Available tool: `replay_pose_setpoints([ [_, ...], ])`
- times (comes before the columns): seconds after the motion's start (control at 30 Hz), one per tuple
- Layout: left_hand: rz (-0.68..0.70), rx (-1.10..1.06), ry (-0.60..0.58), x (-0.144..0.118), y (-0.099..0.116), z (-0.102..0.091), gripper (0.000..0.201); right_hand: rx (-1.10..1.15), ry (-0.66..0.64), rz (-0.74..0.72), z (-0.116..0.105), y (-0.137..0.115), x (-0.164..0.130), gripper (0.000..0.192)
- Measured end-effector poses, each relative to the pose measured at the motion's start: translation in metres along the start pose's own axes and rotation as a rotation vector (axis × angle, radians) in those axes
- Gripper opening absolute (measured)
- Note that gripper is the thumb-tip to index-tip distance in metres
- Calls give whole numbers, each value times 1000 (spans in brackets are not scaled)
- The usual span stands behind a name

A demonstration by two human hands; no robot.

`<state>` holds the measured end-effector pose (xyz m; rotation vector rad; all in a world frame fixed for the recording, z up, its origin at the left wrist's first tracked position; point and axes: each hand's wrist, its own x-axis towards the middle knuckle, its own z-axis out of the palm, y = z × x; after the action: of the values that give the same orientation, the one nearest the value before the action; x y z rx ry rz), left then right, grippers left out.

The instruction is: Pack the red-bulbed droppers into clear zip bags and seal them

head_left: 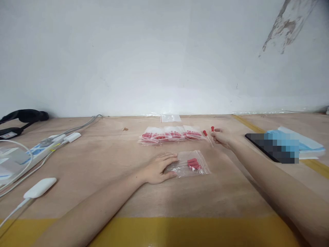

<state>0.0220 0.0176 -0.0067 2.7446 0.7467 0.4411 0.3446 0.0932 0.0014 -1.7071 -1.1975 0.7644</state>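
Note:
A clear zip bag (183, 157) lies in front of me. Inside it are several droppers with red rubber bulbs (194, 164) and thin clear stems. My left hand (159, 168) rests flat at the bag's left side, fingers and thumb apart and touching its edge. Farther off to the right, my right hand (221, 137) is closed in a pinch around a red-bulbed dropper (212, 129), bulb upward. Just left of it, another dropper (205, 133) lies on the table. A row of filled bags (171, 134) with red bulbs lies overlapped beyond the left hand.
A flat bag (171, 118) lies near the wall. To the right are a dark phone (259, 145) and blue masks (308, 144). On the left lie a power strip (38, 152) with cables, a white adapter (40, 187) and a black strap (24, 116). Yellow tape (164, 231) crosses the near edge.

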Motion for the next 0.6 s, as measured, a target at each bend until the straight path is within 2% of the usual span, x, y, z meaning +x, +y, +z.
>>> replay_pose_setpoints([
  [0.1, -3, 3, -3, 0, 1, -1, 52, 183, -17, -16, 3, 6, -30, 59],
  [0.2, -8, 18, -8, 0, 1, -1, 53, 394, -1, -21, 13, 12, -59, 69],
  [0.33, -9, 25, -1, 1, 1, -1, 55, 537, 26, -11, 28, 14, -79, 57],
  [0.43, -3, 21, 6, 1, 1, -1, 56, 594, -4, -32, 34, 10, -85, 47],
  [0.6, 14, 24, 17, 1, 1, -1, 55, 608, -76, 2, 36, 5, -95, 42],
])
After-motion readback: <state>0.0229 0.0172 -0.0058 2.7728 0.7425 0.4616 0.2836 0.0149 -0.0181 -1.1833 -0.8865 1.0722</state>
